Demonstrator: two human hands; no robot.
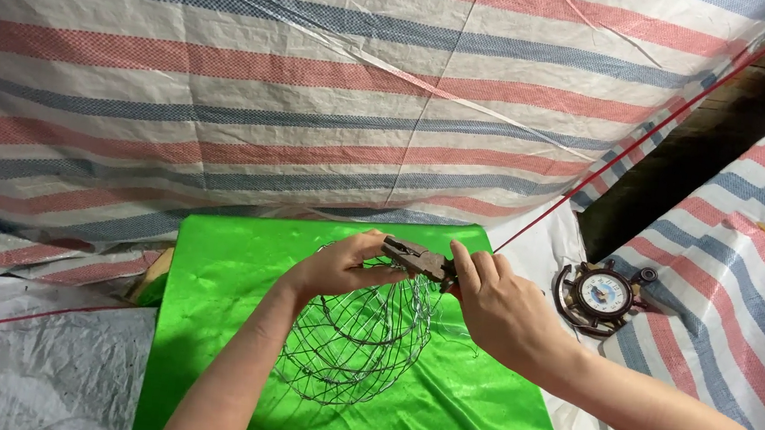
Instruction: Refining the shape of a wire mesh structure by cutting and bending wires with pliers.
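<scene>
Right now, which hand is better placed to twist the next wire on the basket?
Right. The right hand already grips the pliers, whose nose meets the wire basket at its rim. The left hand only steadies that rim.

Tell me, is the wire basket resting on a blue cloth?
No, the wire basket sits on a bright green cloth.

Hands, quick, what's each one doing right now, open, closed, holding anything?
Left hand: closed on the rim of the wire mesh basket.
Right hand: closed around the handles of the pliers, whose tip is at the basket's rim.
</scene>
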